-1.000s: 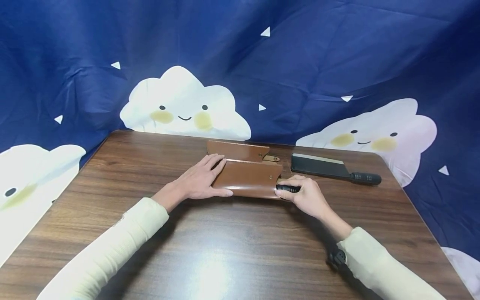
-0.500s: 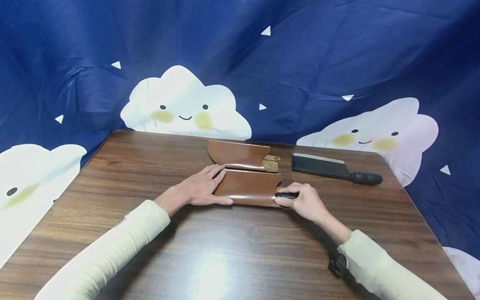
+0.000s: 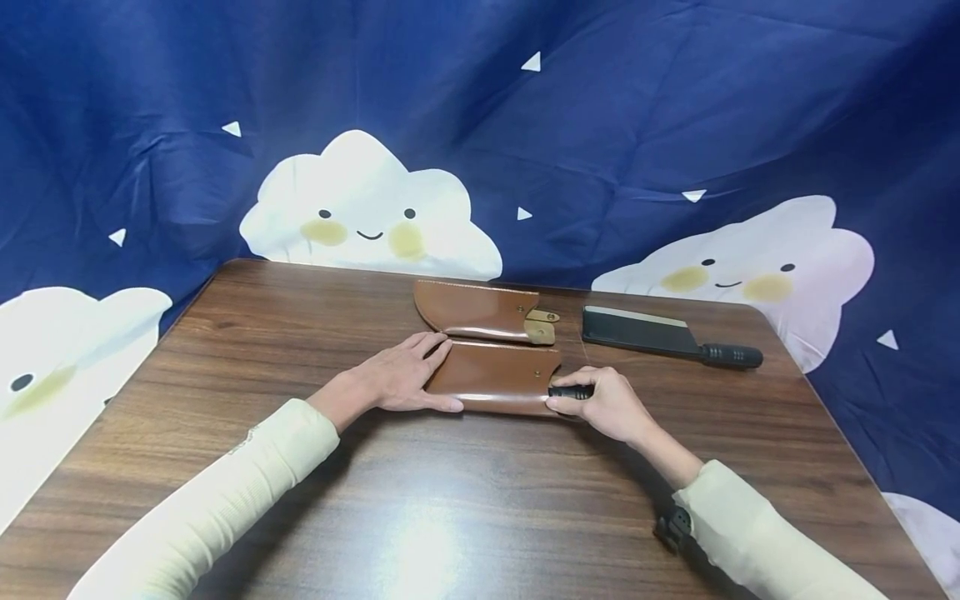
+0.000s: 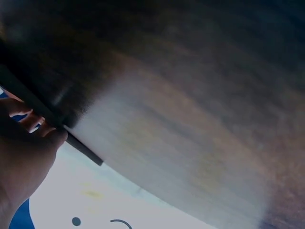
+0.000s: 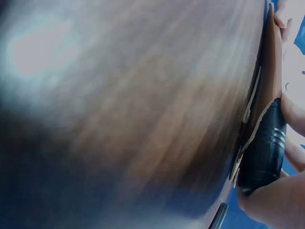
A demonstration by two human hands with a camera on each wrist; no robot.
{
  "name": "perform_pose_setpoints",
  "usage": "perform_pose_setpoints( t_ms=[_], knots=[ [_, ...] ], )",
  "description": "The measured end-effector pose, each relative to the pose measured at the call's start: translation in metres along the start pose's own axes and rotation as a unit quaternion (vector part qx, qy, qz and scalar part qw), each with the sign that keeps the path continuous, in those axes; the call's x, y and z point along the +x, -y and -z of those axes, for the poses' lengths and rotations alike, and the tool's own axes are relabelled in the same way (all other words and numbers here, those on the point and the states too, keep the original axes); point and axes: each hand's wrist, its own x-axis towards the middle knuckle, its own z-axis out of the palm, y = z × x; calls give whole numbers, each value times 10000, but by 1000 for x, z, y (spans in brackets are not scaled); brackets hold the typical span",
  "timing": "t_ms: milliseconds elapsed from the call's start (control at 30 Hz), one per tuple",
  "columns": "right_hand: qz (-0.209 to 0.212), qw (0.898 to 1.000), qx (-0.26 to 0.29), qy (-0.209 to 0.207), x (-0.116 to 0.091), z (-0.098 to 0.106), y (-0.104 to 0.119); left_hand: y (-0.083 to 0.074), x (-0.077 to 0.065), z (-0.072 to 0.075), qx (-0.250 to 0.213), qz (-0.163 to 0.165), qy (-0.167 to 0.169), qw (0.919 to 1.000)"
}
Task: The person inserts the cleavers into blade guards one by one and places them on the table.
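At the near sheath's right end, the right hand pinches a black handle poking from it — thumb against fingers. Across its left end lies the left hand, fingers fairly straight, thumb along the near edge. Just beyond the sheath sits a second sheath; beyond it to the right, a black cleaver — all on the wooden tabletop.

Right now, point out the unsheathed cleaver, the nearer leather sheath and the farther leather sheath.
Unsheathed cleaver (image 3: 658,337), head view, dark blade.
Nearer leather sheath (image 3: 495,377), head view, broad side.
Farther leather sheath (image 3: 476,311), head view, broad side.
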Motion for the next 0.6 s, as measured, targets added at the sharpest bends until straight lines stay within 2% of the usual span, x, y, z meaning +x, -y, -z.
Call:
perform_pose_setpoints(
  t_ms=[100, 267, 433, 600],
  knots=[
    [108, 9998, -130, 67, 1, 2, 0, 0, 0, 2, 57, 19, 49, 10000],
    [233, 9987, -140, 437, 4, 9, -2, 3, 0, 4, 3, 32, 32, 10000],
    [395, 9978, -112, 517, 7, 16, -8, 8, 1, 7, 77, -72, -402, 9991],
    [604, 9976, 40, 332, 11, 27, -20, 15, 7, 9, 178, -165, -770, 9967]
  ],
)
